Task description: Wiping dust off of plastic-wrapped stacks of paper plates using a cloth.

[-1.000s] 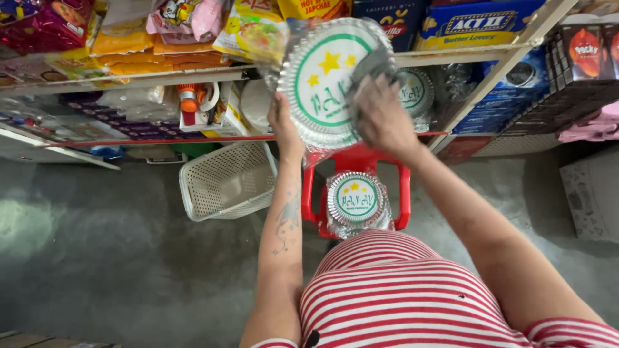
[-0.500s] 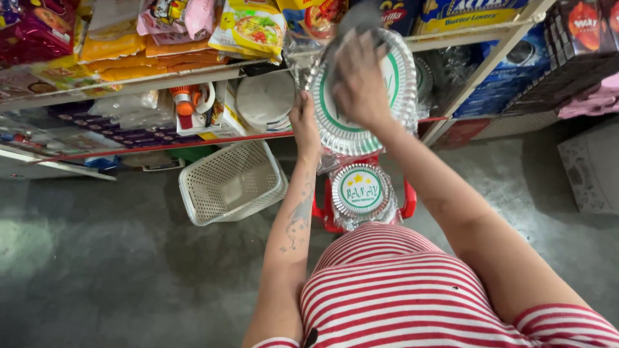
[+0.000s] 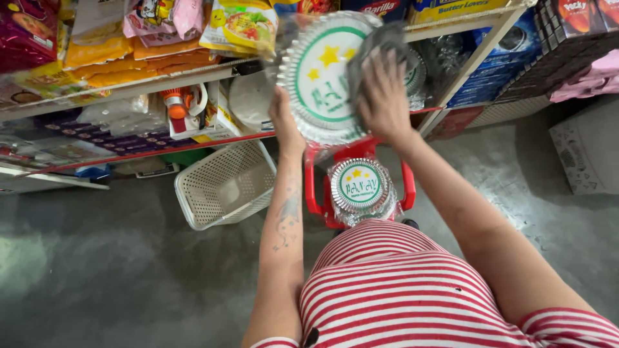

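Observation:
My left hand (image 3: pixel 284 119) grips the lower left rim of a round wrapped pack of foil plates (image 3: pixel 319 74) with a white, green and yellow label, held upright before the shelves. My right hand (image 3: pixel 385 90) presses a grey cloth (image 3: pixel 377 45) flat against the pack's face. Below, a smaller wrapped pack of foil plates (image 3: pixel 360 187) lies on a red stool (image 3: pixel 316 187) in front of my striped shirt.
A white plastic basket (image 3: pixel 222 187) lies tilted on the grey floor to the left. Shelves (image 3: pixel 129 84) carry snack bags, bottles and boxes. More foil packs (image 3: pixel 419 74) sit behind my right hand. A pale box (image 3: pixel 587 151) stands at right.
Both hands have kept the large pack up while my right hand with the cloth slid over its face, moving up and then back toward the right side.

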